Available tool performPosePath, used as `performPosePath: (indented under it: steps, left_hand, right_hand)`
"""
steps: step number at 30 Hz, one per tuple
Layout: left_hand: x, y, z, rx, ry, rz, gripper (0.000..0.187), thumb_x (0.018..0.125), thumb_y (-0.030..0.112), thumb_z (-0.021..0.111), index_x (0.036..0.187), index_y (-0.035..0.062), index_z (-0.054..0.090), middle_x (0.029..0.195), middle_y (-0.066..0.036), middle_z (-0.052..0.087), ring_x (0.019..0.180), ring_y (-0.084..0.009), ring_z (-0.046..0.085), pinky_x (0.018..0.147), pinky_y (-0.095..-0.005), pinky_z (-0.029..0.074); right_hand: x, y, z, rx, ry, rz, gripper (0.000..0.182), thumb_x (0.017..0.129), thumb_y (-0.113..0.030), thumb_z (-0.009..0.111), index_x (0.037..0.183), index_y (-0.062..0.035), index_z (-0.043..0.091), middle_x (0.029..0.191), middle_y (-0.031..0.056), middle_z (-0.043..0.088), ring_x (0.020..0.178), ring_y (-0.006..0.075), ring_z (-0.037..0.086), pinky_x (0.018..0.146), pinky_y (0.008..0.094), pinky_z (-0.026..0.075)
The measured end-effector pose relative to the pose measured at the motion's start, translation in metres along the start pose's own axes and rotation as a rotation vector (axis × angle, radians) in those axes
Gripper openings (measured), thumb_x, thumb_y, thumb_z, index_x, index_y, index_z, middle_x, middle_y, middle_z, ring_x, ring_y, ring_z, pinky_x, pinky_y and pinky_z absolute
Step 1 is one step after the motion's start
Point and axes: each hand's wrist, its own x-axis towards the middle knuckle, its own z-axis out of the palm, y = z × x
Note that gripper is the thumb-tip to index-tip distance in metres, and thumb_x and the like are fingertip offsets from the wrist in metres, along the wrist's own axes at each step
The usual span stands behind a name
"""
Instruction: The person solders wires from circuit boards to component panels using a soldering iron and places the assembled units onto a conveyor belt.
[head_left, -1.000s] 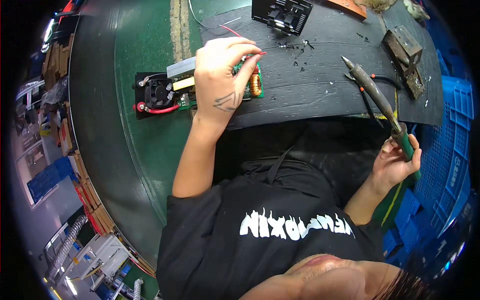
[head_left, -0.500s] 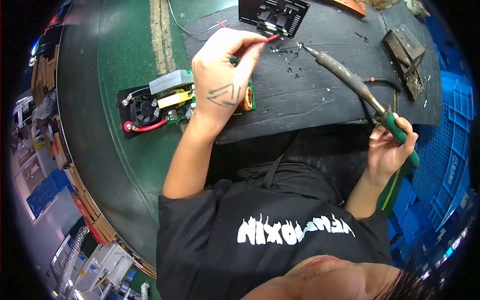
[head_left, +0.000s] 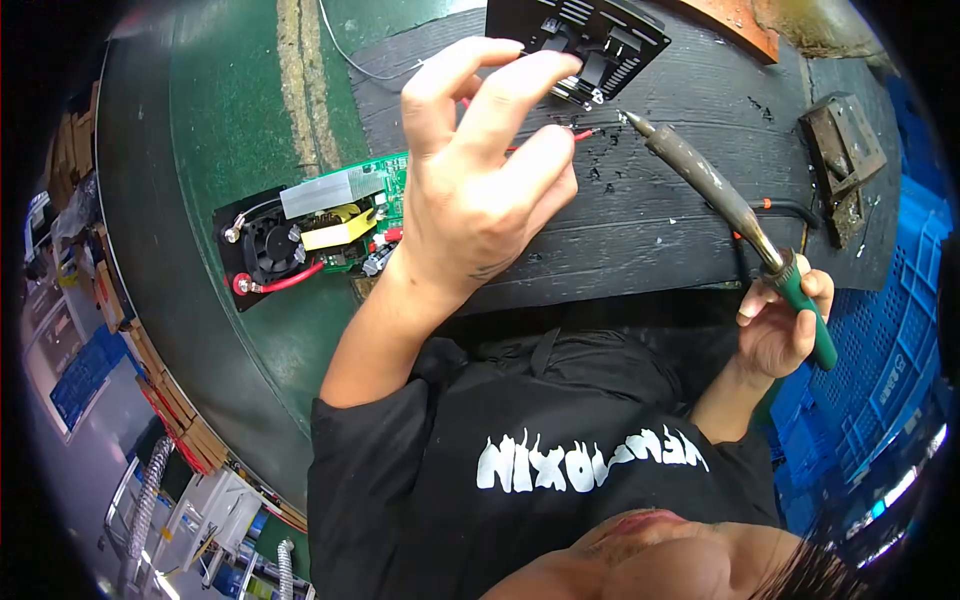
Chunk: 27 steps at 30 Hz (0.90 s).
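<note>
My left hand (head_left: 490, 165) is raised over the mat with its fingers bent and apart. Two fingertips overlap a black slotted panel (head_left: 630, 48) with sockets on its face. Below these fingers, a red wire (head_left: 583, 135) with a bare end runs out from behind the hand. My right hand (head_left: 782, 325) is wrapped around the green handle of a soldering iron (head_left: 705, 180). The iron's tip points up and left, close to the panel's lower corner. Left of my left hand lies a green circuit board (head_left: 395, 178) with a fan (head_left: 275, 247), partly hidden by the hand.
Dark clippings lie scattered on the black mat (head_left: 660, 270). A worn metal block (head_left: 845, 150) stands to the right, near the iron's cable (head_left: 795, 208). Blue plastic crates (head_left: 890, 300) are at the right edge. An orange-brown bar (head_left: 735, 28) lies at the top.
My left hand has let go of the red wire, turned over and spread its fingers toward the black panel. My right hand keeps its grip on the soldering iron. The view has shifted slightly.
</note>
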Motion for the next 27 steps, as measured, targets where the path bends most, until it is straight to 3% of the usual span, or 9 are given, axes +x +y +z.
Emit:
performPosePath:
  steps: [3, 13, 22, 24, 27]
  left_hand:
    - [0.003, 0.004, -0.001, -0.021, -0.067, -0.068, 0.018, 0.053, 0.000, 0.071, 0.067, 0.0059, 0.062, 0.116, -0.007, 0.062, 0.108, -0.0278, 0.048, 0.085, -0.0328, 0.043]
    - [0.003, 0.005, -0.002, 0.014, -0.118, -0.106, 0.018, 0.054, -0.001, 0.070, 0.068, 0.0027, 0.060, 0.116, -0.010, 0.062, 0.103, -0.0294, 0.052, 0.088, -0.0374, 0.042]
    - [-0.001, 0.002, 0.003, -0.083, -0.089, -0.131, 0.016, 0.058, -0.003, 0.069, 0.071, 0.0009, 0.060, 0.116, -0.011, 0.061, 0.099, -0.0278, 0.055, 0.078, -0.0342, 0.046]
    - [0.000, 0.003, 0.002, -0.084, -0.103, -0.119, 0.020, 0.057, -0.001, 0.067, 0.074, -0.0021, 0.056, 0.112, -0.013, 0.058, 0.099, -0.0334, 0.054, 0.086, -0.0418, 0.045]
    - [0.000, 0.004, 0.002, -0.077, -0.106, -0.122, 0.020, 0.058, -0.001, 0.068, 0.075, -0.0016, 0.056, 0.113, -0.012, 0.057, 0.100, -0.0333, 0.054, 0.087, -0.0418, 0.044]
  right_hand:
    - [-0.001, 0.000, -0.001, -0.004, 0.020, 0.006, 0.030, 0.089, -0.023, 0.055, 0.110, -0.0020, 0.051, 0.101, 0.0215, 0.053, 0.062, 0.0198, 0.058, 0.045, 0.0236, 0.050]
    - [-0.001, 0.004, 0.004, -0.038, 0.030, -0.038, 0.028, 0.088, -0.025, 0.055, 0.106, -0.0036, 0.057, 0.092, 0.0205, 0.055, 0.055, 0.0196, 0.057, 0.042, 0.0229, 0.048]
    - [-0.002, 0.008, 0.003, -0.076, -0.018, -0.060, 0.030, 0.088, -0.029, 0.054, 0.107, -0.0052, 0.059, 0.091, 0.0219, 0.057, 0.052, 0.0203, 0.058, 0.040, 0.0223, 0.046]
    - [-0.001, 0.009, 0.006, -0.086, -0.010, -0.059, 0.031, 0.088, -0.029, 0.053, 0.107, -0.0051, 0.059, 0.091, 0.0221, 0.057, 0.052, 0.0202, 0.058, 0.040, 0.0223, 0.046]
    - [-0.001, 0.010, 0.008, -0.102, 0.003, -0.052, 0.031, 0.089, -0.029, 0.052, 0.107, -0.0048, 0.058, 0.090, 0.0223, 0.058, 0.052, 0.0201, 0.059, 0.040, 0.0224, 0.046]
